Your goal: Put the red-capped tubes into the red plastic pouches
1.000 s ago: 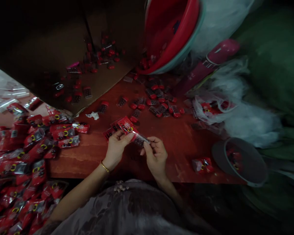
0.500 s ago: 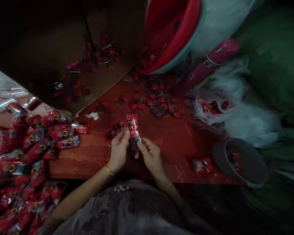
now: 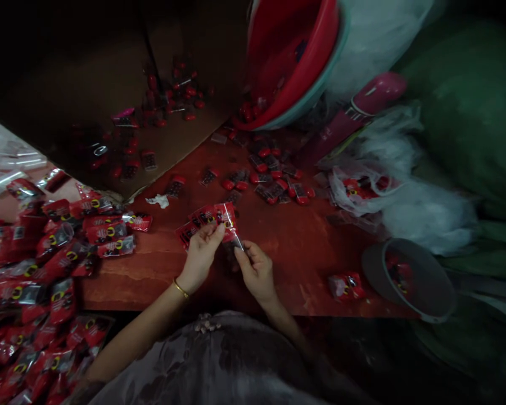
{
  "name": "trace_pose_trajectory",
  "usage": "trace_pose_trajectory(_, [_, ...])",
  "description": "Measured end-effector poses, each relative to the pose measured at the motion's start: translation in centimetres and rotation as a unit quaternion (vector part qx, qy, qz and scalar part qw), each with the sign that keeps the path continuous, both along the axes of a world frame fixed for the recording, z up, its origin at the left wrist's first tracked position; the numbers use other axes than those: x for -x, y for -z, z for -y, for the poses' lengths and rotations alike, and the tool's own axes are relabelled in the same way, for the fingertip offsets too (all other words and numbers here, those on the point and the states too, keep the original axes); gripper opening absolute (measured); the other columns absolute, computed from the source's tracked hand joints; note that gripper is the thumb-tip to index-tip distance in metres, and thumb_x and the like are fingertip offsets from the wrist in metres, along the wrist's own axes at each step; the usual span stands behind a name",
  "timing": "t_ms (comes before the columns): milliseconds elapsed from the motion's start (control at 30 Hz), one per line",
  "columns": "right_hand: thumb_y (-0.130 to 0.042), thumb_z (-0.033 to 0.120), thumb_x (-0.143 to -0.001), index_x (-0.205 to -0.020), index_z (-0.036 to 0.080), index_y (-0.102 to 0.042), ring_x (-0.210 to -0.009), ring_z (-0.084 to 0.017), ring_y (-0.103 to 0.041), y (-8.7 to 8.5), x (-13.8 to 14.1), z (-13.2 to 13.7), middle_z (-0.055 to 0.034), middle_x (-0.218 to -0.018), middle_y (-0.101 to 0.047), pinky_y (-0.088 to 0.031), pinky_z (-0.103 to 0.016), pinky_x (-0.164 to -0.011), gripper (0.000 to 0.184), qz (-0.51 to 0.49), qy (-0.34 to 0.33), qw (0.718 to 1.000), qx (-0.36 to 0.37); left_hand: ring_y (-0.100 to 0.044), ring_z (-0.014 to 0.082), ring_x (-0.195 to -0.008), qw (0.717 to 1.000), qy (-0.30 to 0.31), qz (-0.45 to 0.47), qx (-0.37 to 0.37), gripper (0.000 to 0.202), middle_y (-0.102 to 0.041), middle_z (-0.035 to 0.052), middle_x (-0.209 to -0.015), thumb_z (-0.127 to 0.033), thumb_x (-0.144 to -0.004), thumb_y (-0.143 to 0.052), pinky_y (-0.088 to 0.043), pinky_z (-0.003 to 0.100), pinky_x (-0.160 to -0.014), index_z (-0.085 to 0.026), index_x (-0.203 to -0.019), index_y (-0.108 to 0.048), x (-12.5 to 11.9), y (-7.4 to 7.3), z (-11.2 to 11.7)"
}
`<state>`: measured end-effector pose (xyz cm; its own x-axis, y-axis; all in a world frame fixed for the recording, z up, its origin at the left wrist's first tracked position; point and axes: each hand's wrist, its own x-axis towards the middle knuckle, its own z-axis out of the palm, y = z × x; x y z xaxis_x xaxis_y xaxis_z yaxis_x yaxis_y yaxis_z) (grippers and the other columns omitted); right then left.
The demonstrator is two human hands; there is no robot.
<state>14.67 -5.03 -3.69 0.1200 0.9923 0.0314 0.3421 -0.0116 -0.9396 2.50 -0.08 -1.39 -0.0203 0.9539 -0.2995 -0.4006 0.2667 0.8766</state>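
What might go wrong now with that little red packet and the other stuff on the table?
The little red packet could slip, since the left grip and right grip seem to pinch it with fingertips. The grey bucket sits close to the front edge of the table, so a bump might knock it off. The red-capped tubes lie loose, so a nudge could scatter them.

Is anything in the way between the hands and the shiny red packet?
No, nothing visible. The left hand pinches the red packet by its side, and the right hand holds its lower end. Other packets lie just past the left hand, not between.
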Motion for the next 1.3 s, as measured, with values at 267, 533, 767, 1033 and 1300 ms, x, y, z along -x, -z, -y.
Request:
trace_pose_trajectory(267, [-0.050, 0.037, -0.087, -0.094, 0.017, -0.064, -0.082, -0.023, -0.061, 2.2, -2.6, -0.9, -0.0102, -0.084, -0.067, -0.051, -0.037, -0.072, 0.026, 0.256, 0.041, 0.958, -0.120, -0.065, 0.0147, -0.078, 0.996, -0.034, -0.063, -0.049, 0.031, -0.070, 0.0060, -0.084, -0.044, -0.069, -0.071, -0.049, 0.026, -0.073, -0.015, -0.079, -0.066, 2.4, 0.0, -2.3])
trace_pose_trajectory(533, [-0.048, 0.033, -0.089, -0.098, 0.021, -0.062, -0.079, -0.019, -0.060, 1.3, -2.1, -0.6, -0.0060, -0.085, -0.065, -0.050, -0.032, -0.071, 0.021, 0.169, -0.011, 0.981, -0.093, -0.052, 0.0101, -0.059, 0.990, 0.076, -0.108, -0.048, 0.027, -0.062, -0.0004, -0.064, -0.040, -0.066, -0.073, -0.041, 0.021, -0.058, -0.015, -0.068, -0.066, 0.9, 0.7, -1.4])
trace_pose_trajectory(767, [-0.047, 0.036, -0.089, -0.096, 0.018, -0.064, -0.082, -0.022, -0.058, 2.0, -2.6, -0.9, -0.0091, -0.085, -0.065, -0.047, -0.038, -0.077, 0.026, 0.272, -0.010, 0.952, -0.138, -0.049, 0.0083, -0.054, 0.989, -0.123, -0.057, -0.055, 0.028, -0.059, -0.0032, -0.059, -0.042, -0.062, -0.074, -0.040, 0.020, -0.056, -0.016, -0.062, -0.062, 3.0, 0.2, -3.6])
trace_pose_trajectory(1033, [-0.047, 0.039, -0.088, -0.123, 0.015, -0.054, -0.112, -0.031, -0.050, -0.1, -3.5, -2.9, -0.0184, -0.122, -0.056, -0.041, -0.051, -0.092, 0.043, 0.316, -0.004, 0.939, -0.137, -0.048, 0.0101, -0.049, 0.931, 0.237, -0.232, -0.154, 0.022, -0.061, 0.0003, -0.055, -0.035, -0.071, -0.068, -0.032, 0.019, -0.046, -0.018, -0.058, -0.066, 4.7, -1.8, -2.5])
trace_pose_trajectory(1300, [-0.055, 0.030, -0.085, -0.083, 0.022, -0.067, -0.070, -0.017, -0.062, -2.1, -1.3, -1.3, -0.0025, -0.075, -0.068, -0.052, -0.031, -0.069, 0.015, 0.084, -0.063, 0.989, -0.104, -0.059, 0.0147, -0.062, 0.923, 0.245, -0.262, -0.137, 0.018, -0.069, 0.0027, -0.071, -0.027, -0.066, -0.072, -0.043, 0.021, -0.057, -0.022, -0.083, -0.073, 5.3, -2.1, -0.4])
